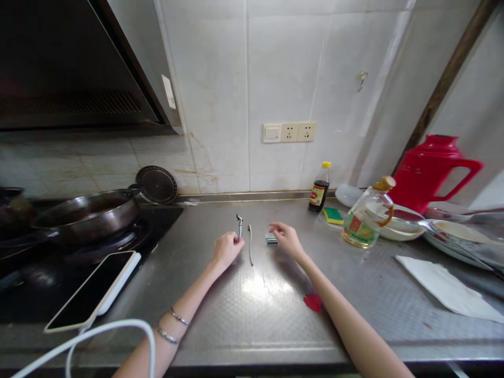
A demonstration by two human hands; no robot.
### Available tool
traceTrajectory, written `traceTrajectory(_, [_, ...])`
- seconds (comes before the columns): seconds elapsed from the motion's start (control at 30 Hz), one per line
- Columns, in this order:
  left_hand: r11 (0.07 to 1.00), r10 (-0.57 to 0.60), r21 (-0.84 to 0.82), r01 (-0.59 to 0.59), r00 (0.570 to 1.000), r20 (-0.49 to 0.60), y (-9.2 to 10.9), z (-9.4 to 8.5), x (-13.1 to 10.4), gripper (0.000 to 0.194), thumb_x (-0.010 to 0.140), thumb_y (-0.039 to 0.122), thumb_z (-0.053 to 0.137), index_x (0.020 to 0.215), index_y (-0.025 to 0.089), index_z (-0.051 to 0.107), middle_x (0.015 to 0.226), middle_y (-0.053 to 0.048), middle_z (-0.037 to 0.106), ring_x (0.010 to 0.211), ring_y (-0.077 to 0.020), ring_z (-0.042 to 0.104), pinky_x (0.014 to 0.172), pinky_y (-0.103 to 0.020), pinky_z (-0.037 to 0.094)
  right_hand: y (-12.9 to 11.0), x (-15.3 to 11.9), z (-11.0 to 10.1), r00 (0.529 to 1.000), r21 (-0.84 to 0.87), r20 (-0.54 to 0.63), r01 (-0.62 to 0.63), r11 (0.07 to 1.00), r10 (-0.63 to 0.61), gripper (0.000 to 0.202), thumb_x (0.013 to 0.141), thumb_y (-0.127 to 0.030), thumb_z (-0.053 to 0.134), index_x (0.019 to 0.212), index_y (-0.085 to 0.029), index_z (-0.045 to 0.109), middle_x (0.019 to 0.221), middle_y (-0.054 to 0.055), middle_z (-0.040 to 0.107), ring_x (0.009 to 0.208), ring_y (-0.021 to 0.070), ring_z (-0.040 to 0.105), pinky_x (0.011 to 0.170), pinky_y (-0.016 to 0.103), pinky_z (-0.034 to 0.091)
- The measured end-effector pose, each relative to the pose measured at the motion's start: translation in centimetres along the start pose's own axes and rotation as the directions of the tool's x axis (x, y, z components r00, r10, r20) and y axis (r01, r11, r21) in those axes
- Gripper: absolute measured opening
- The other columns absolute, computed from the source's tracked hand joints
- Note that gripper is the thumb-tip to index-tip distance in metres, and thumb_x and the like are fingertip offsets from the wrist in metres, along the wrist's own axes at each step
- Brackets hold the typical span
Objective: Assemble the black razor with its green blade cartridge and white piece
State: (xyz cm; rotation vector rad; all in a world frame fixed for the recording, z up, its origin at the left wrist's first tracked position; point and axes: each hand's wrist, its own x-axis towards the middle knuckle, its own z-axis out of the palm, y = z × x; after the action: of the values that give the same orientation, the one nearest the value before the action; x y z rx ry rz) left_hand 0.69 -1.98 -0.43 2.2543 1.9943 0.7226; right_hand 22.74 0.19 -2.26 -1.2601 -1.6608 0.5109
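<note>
Centrally in the frame, on the steel counter (255,310), two bare hands are seen close together. The left hand (226,249) is closed around the lower end of a small metal tool (239,224), whose top stands up above the fist. The right hand (287,239) is laid with fingers bent over a small teal-and-white packet (270,239); the fingertips touch it, but whether it is pinched cannot be told. Between the two hands a thin pale stick (251,244) is lying on the counter, touched by neither. Two thin bracelets (173,325) are worn on the left forearm.

At the left of the frame a dark pan (84,212) is set on the hob, with a round lid (156,184) propped against the wall behind it. In the lower left a phone (94,289) with a dark screen is lying, and a white cable (98,336) is looped below it. Right of centre, a small sauce bottle (319,189) is stood by the wall, a green-and-yellow sponge (334,215) beside it, then a clear oil bottle (366,218). At the far right a red jug (429,170) is placed behind stacked bowls (401,223), and a white cloth (444,286) is spread on the counter. A small red scrap (313,302) is lying near the right forearm.
</note>
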Motion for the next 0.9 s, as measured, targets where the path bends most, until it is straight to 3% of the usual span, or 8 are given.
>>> traceTrajectory(0.07, [0.996,0.073,-0.044,-0.075,0.996,-0.060,0.4,-0.1,-0.3,0.025,0.082,0.036,0.045,0.070,0.019,0.059,0.077,-0.003,0.063,0.070,-0.0134,0.055,0.061,-0.022,0.033,-1.3,-0.4,1.3,0.995,0.194,0.060,-0.094,0.977,0.084,0.032,0.078,-0.026,0.045,0.102,-0.016,0.062,0.086,0.006,0.068,0.078,0.0165,0.060,0.067,0.028,0.048])
traceTrajectory(0.17, [0.978,0.169,-0.102,-0.180,0.980,-0.101,0.9,-0.2,-0.8,0.025,0.083,0.036,0.043,0.071,0.019,0.057,0.077,-0.003,0.061,0.069,-0.0120,0.054,0.065,-0.021,0.035,-3.0,-1.1,2.8,0.962,0.447,0.185,-0.266,0.854,0.202,0.034,0.078,-0.037,0.049,0.104,-0.017,0.060,0.090,0.007,0.066,0.075,0.0157,0.059,0.056,0.024,0.047])
traceTrajectory(0.3, [0.956,0.237,-0.151,-0.250,0.966,-0.103,1.5,-0.1,-1.5,0.024,0.084,0.036,0.042,0.074,0.019,0.057,0.077,-0.003,0.061,0.069,-0.0118,0.054,0.065,-0.022,0.035,-4.4,-1.7,3.4,0.918,0.612,0.313,-0.390,0.688,0.242,0.035,0.077,-0.044,0.053,0.098,-0.018,0.062,0.095,0.008,0.064,0.076,0.0147,0.060,0.055,0.022,0.046])
traceTrajectory(0.47, [0.945,0.264,-0.191,-0.264,0.964,-0.026,2.1,-0.1,-1.9,0.023,0.085,0.034,0.043,0.075,0.019,0.057,0.079,-0.003,0.061,0.070,-0.0123,0.054,0.066,-0.022,0.036,-4.9,-1.8,3.2,0.936,0.679,0.280,-0.351,0.644,0.215,0.035,0.073,-0.048,0.057,0.088,-0.017,0.064,0.085,0.006,0.064,0.076,0.0154,0.059,0.057,0.022,0.045])
traceTrajectory(0.73, [0.868,0.362,-0.348,-0.354,0.931,-0.045,2.3,0.3,-2.2,0.027,0.085,0.035,0.043,0.069,0.018,0.057,0.069,-0.001,0.057,0.063,-0.0111,0.050,0.061,-0.022,0.035,-5.3,-1.9,3.0,0.954,0.672,0.233,-0.297,0.679,0.186,0.034,0.067,-0.048,0.064,0.081,-0.016,0.063,0.076,0.002,0.060,0.070,0.0135,0.055,0.059,0.023,0.046])
traceTrajectory(0.83, [0.821,0.312,-0.474,-0.319,0.945,-0.097,2.1,0.5,-1.9,0.034,0.086,0.038,0.040,0.065,0.017,0.057,0.064,-0.001,0.055,0.061,-0.0114,0.049,0.061,-0.022,0.036,-5.5,-1.9,2.9,0.947,0.738,0.227,-0.318,0.595,0.225,0.033,0.068,-0.048,0.063,0.079,-0.017,0.059,0.070,0.000,0.058,0.068,0.0132,0.056,0.059,0.024,0.047])
traceTrajectory(0.9, [0.750,0.197,-0.623,-0.223,0.974,-0.111,1.9,0.8,-1.5,0.036,0.085,0.040,0.039,0.064,0.016,0.056,0.059,-0.001,0.053,0.056,-0.0115,0.049,0.055,-0.022,0.036,-5.6,-1.9,2.8,0.936,0.785,0.244,-0.344,0.515,0.253,0.032,0.068,-0.048,0.062,0.078,-0.018,0.055,0.069,0.000,0.059,0.066,0.0135,0.057,0.058,0.025,0.047])
